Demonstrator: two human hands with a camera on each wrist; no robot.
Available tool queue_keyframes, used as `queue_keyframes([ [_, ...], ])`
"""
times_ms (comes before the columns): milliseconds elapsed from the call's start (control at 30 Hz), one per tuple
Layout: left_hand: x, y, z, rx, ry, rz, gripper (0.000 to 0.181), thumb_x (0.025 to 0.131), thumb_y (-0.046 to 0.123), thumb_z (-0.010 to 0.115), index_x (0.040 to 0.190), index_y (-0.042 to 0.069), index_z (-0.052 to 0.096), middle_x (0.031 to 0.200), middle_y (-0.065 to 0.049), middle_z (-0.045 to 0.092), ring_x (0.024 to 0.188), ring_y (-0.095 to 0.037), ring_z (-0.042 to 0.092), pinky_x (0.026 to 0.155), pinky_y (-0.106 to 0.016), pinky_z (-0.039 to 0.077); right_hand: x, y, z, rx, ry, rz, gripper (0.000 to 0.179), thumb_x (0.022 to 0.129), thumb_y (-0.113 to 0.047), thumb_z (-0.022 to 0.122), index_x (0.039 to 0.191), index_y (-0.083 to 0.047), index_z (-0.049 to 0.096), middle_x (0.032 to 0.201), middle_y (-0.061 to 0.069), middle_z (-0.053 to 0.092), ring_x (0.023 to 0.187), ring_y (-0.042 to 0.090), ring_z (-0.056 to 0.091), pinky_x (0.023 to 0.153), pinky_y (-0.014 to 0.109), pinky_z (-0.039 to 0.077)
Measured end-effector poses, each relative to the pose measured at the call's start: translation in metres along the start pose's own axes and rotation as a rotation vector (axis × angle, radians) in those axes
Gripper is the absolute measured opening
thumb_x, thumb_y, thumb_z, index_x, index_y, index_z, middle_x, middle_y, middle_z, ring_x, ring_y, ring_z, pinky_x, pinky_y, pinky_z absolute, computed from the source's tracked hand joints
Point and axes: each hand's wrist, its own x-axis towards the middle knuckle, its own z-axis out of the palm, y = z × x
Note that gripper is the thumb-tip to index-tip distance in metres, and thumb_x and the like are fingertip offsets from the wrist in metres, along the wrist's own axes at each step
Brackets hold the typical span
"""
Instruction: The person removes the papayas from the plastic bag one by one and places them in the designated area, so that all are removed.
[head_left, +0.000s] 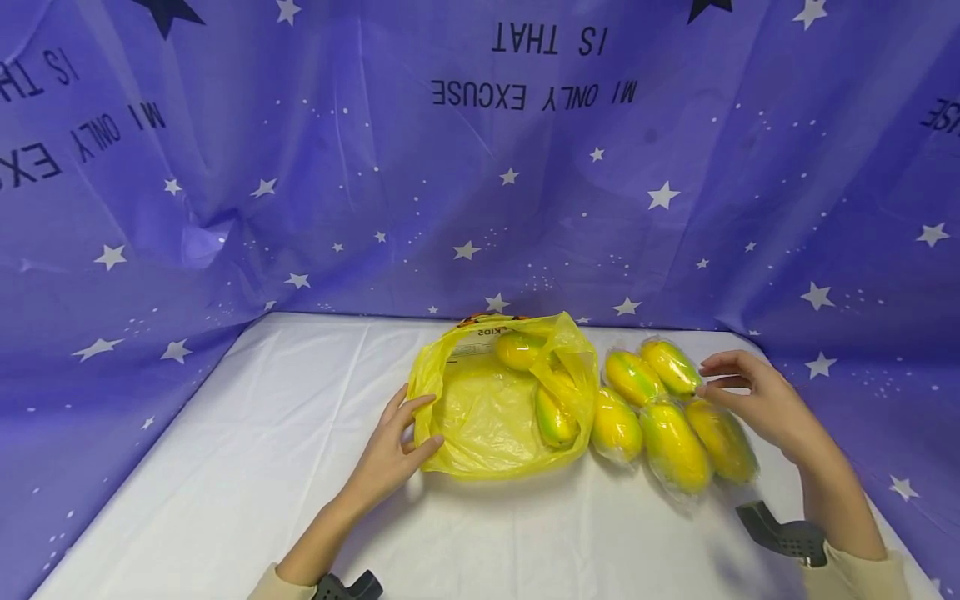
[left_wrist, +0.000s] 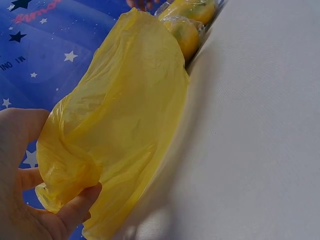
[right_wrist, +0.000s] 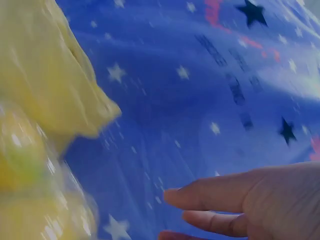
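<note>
A yellow plastic bag (head_left: 480, 454) stands with its mouth spread towards me. My left hand (head_left: 390, 454) pinches its left rim between thumb and fingers; the left wrist view shows the film bunched in that grip. Inside the bag lie two yellow-green mangoes, one at the back (head_left: 519, 351) and one on the right (head_left: 555, 418). Several more mangoes, each in clear wrap, are grouped to the right of the bag. My right hand (head_left: 768, 408) is beside the far-right mango (head_left: 671, 367), its fingers extended and holding nothing; contact is hard to judge.
A white cloth (head_left: 247, 467) covers the table. Purple star-printed sheeting (head_left: 480, 167) rises behind it and at both sides. Dark wrist mounts (head_left: 787, 533) sit on both forearms. The wrapped mangoes (head_left: 677, 450) lie close together, the leftmost against the bag.
</note>
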Motion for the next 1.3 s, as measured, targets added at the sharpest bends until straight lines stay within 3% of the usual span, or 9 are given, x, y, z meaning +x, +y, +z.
queue_keyframes([
  [67,0.000,0.002,0.000,0.006,0.001,-0.001,0.056,0.088,0.019,0.073,0.139,0.015,0.050,0.158,-0.020,0.009,0.127,-0.048,0.041,0.090,-0.042,0.053,0.003,-0.009,0.007,0.032,-0.008,-0.047,0.039,0.092,-0.017,0.068,0.121,0.003,0.052,0.116,0.021,0.058,0.092,0.000,0.055,0.073,0.013,0.050],
  [300,-0.006,0.031,-0.004,-0.001,-0.011,-0.025,0.056,0.088,0.012,0.071,0.138,0.003,0.048,0.156,-0.027,0.008,0.127,-0.052,0.039,0.091,-0.047,0.051,0.012,-0.038,0.025,0.110,-0.072,-0.114,0.035,0.091,-0.012,0.068,0.119,0.003,0.055,0.116,0.019,0.059,0.101,0.031,0.061,0.077,0.017,0.053],
  [500,-0.005,0.026,-0.004,-0.015,-0.010,-0.015,0.055,0.088,0.013,0.071,0.138,0.005,0.049,0.156,-0.025,0.008,0.127,-0.051,0.040,0.091,-0.046,0.052,0.018,-0.053,0.042,0.163,-0.103,-0.149,0.030,0.090,-0.008,0.069,0.115,0.002,0.058,0.114,0.014,0.061,0.101,0.030,0.061,0.080,0.021,0.054],
  [633,-0.008,0.043,-0.006,-0.024,-0.018,-0.036,0.054,0.088,0.008,0.071,0.137,0.000,0.049,0.155,-0.028,0.009,0.126,-0.052,0.039,0.091,-0.046,0.051,0.020,-0.065,0.052,0.189,-0.110,-0.173,0.025,0.088,-0.007,0.070,0.110,0.002,0.062,0.110,0.015,0.062,0.099,0.029,0.061,0.079,0.025,0.056],
  [767,-0.010,0.049,-0.007,-0.017,-0.015,-0.040,0.054,0.088,0.008,0.070,0.136,-0.001,0.049,0.155,-0.028,0.010,0.126,-0.052,0.040,0.091,-0.046,0.052,0.021,-0.079,0.061,0.197,-0.125,-0.205,0.022,0.089,-0.008,0.070,0.109,-0.002,0.064,0.106,0.012,0.064,0.094,0.022,0.062,0.081,0.028,0.056],
  [1033,-0.008,0.045,-0.006,-0.028,-0.014,-0.035,0.053,0.087,0.006,0.070,0.136,-0.001,0.049,0.155,-0.029,0.010,0.126,-0.053,0.039,0.091,-0.045,0.052,0.024,-0.101,0.088,0.252,-0.233,-0.278,0.028,0.088,-0.007,0.070,0.114,-0.004,0.062,0.105,0.011,0.065,0.095,0.022,0.063,0.083,0.033,0.056],
  [1133,-0.005,0.030,-0.002,-0.029,-0.009,-0.027,0.054,0.087,0.008,0.071,0.136,0.002,0.050,0.156,-0.027,0.009,0.128,-0.052,0.037,0.091,-0.043,0.052,0.024,-0.105,0.097,0.245,-0.288,-0.309,0.028,0.088,-0.006,0.069,0.114,-0.002,0.061,0.106,0.008,0.065,0.098,0.025,0.063,0.085,0.035,0.055],
  [1300,-0.001,0.007,0.001,-0.023,0.001,-0.013,0.056,0.087,0.017,0.074,0.138,0.011,0.051,0.158,-0.020,0.008,0.129,-0.048,0.039,0.091,-0.040,0.052,0.024,-0.110,0.112,0.119,-0.364,-0.326,0.027,0.088,-0.007,0.069,0.114,-0.002,0.062,0.110,0.009,0.065,0.099,0.030,0.063,0.086,0.040,0.055],
])
